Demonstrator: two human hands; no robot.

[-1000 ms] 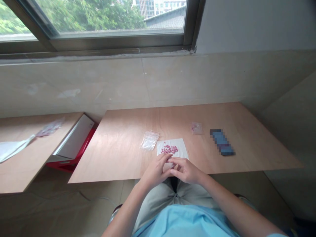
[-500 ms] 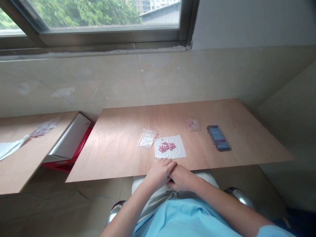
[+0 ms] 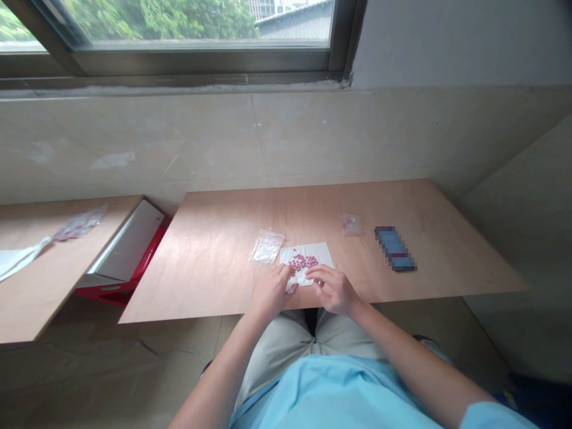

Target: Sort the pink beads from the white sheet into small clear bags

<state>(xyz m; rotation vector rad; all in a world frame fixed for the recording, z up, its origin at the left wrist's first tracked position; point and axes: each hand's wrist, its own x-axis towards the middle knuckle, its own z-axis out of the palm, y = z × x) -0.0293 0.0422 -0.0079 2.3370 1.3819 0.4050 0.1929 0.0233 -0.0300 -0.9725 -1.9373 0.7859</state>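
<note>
Small pink-red beads (image 3: 302, 261) lie in a loose heap on a white sheet (image 3: 322, 249), which looks like paper or cloth. My left hand (image 3: 273, 288) rests at the sheet's lower left corner, its fingers bent and its thumb apart from them, with nothing visible held. Over the lower right part of the sheet, my right hand (image 3: 333, 288) reaches toward the beads, fingers curved and spread from the thumb, holding nothing I can see. Just left of the sheet lies a clear plastic bag (image 3: 267, 246). Both hands hide the sheet's near edge in part.
A small clear bag with a few pink bits (image 3: 351, 225) lies farther back on the wooden table (image 3: 210, 250). To its right is a blurred-out phone-like object (image 3: 395, 249). A second table (image 3: 27, 310) at left holds another plastic bag (image 3: 80, 224).
My hands, which were resting one over the other at the table's front edge, have come apart and moved forward onto the sheet, on either side of its near edge.
</note>
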